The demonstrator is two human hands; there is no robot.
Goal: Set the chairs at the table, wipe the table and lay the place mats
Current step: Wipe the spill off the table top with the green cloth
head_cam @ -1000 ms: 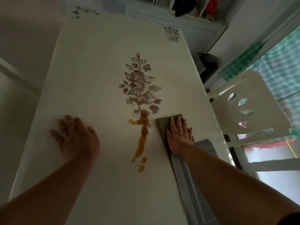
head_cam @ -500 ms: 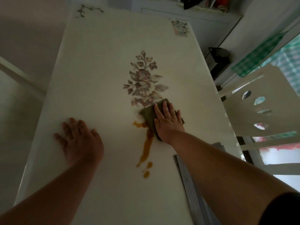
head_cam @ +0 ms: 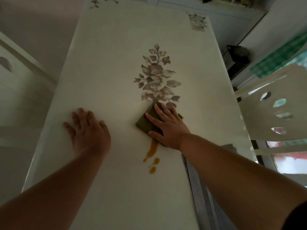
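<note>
A long white table (head_cam: 116,63) with a printed flower spray runs away from me. My right hand (head_cam: 167,127) presses flat on a folded olive-green cloth (head_cam: 146,121) at the lower end of the flower print, over the top of an orange spill. The rest of the spill (head_cam: 152,153) trails toward me as a streak and a few drops. My left hand (head_cam: 88,130) rests flat on the table, fingers spread, holding nothing. Grey striped place mats (head_cam: 202,196) lie stacked under my right forearm near the right edge.
A white chair (head_cam: 274,113) with oval cut-outs in its back stands at the table's right side. Another white chair (head_cam: 10,67) shows at the left edge. A dark bin (head_cam: 237,55) and a green checked cloth (head_cam: 279,57) lie beyond the right side. A shelf unit stands past the far end.
My right hand slid the cloth left from beside the place mats onto the top of the orange spill, covering its upper part. My left hand stayed put.
</note>
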